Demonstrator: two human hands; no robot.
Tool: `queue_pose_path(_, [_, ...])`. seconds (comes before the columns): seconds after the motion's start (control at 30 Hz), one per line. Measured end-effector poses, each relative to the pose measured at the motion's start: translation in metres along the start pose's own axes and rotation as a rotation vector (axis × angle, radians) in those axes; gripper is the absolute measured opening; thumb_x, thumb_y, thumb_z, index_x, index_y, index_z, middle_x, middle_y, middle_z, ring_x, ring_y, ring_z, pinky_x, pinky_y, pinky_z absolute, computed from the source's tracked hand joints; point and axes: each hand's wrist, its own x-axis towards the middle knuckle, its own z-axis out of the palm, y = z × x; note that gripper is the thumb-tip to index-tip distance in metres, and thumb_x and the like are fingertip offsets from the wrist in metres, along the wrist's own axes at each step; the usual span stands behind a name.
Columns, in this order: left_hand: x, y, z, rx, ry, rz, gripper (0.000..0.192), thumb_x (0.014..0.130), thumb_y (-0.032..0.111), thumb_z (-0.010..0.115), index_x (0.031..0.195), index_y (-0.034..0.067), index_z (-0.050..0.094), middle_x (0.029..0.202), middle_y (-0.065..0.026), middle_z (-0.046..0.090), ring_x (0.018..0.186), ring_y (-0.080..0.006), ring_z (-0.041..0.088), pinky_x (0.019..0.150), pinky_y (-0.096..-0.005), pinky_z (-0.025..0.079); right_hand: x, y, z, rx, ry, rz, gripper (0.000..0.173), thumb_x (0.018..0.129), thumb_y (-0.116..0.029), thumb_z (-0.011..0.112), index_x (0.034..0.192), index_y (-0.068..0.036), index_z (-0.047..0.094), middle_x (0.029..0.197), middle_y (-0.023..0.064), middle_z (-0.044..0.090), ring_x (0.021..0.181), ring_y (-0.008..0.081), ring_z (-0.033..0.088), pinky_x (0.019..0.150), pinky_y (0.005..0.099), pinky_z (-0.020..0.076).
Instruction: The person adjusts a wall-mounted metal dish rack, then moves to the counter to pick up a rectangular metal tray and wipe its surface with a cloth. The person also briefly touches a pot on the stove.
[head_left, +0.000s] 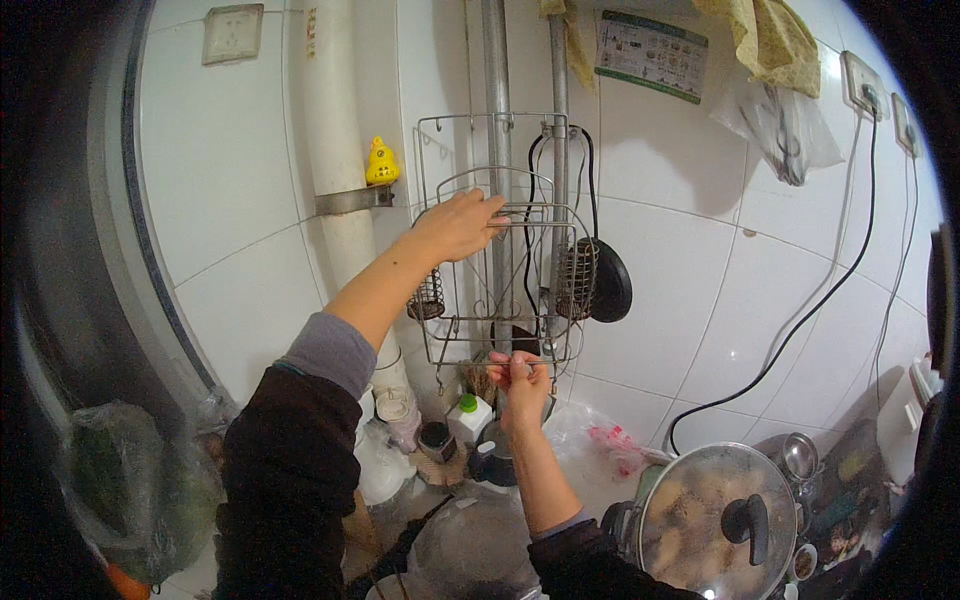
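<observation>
A metal wire rack (459, 339) stands upright against the tiled corner, in front of vertical metal pipes. My left hand (463, 223) is closed around its upper bars, near the middle. Lower down, my right hand (523, 379) pinches the bottom front bar between thumb and fingers. Coiled wire holders sit at the rack's sides, one on the right (576, 281) and one on the left (427, 294), partly behind my left forearm. A round black object (611, 281) hangs behind the right holder.
A glass-lidded pot (716, 517) stands at the lower right. Below the rack are a white carton with a green cap (471, 417), a dark jar (437, 441) and plastic bags. A yellow gourd-shaped figure (382, 162) rests on the pipe bracket. A black cable (780, 356) runs down the wall.
</observation>
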Motion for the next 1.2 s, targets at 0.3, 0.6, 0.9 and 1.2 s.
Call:
queue_pose_path(0.3, [0.001,-0.002,-0.003,-0.018,0.052,0.077,0.035,0.086,0.027,0.048,0.115,0.007,0.047,0.1,-0.0169,0.052,0.095,-0.0336,0.052,0.081,-0.0404,0.043,0.0,-0.001,0.002,-0.01,-0.015,-0.001,0.012,0.091,-0.013,0.047,0.095,-0.003,0.044,0.088,0.0187,0.062,0.063,0.0169,0.06,0.058,0.0262,0.0514])
queue_pose_path(0.6, [0.002,0.002,-0.008,-0.027,-0.052,0.01,0.036,0.088,0.029,0.045,0.115,0.006,0.046,0.104,-0.0166,0.051,0.101,-0.0323,0.05,0.084,-0.0414,0.042,0.001,-0.001,0.003,0.012,-0.005,-0.001,0.011,0.091,-0.013,0.047,0.094,-0.003,0.044,0.087,0.0184,0.062,0.064,0.0171,0.06,0.058,0.0261,0.051])
queue_pose_path(0.9, [0.003,-0.003,0.004,0.039,0.038,0.059,0.034,0.088,0.03,0.045,0.113,0.008,0.043,0.098,-0.0165,0.05,0.092,-0.034,0.053,0.077,-0.0417,0.044,0.002,-0.004,0.003,-0.003,-0.004,0.029,0.011,0.091,-0.012,0.046,0.094,-0.002,0.043,0.087,0.0179,0.062,0.065,0.0184,0.06,0.06,0.0275,0.0516])
queue_pose_path(1.2, [0.003,-0.004,0.008,0.021,0.077,0.071,0.034,0.087,0.029,0.047,0.112,0.007,0.044,0.095,-0.0164,0.05,0.091,-0.0344,0.053,0.077,-0.0424,0.044,0.003,-0.005,0.001,-0.021,-0.011,0.05,0.011,0.091,-0.012,0.045,0.095,-0.002,0.044,0.088,0.0179,0.062,0.067,0.0193,0.061,0.06,0.0278,0.0524])
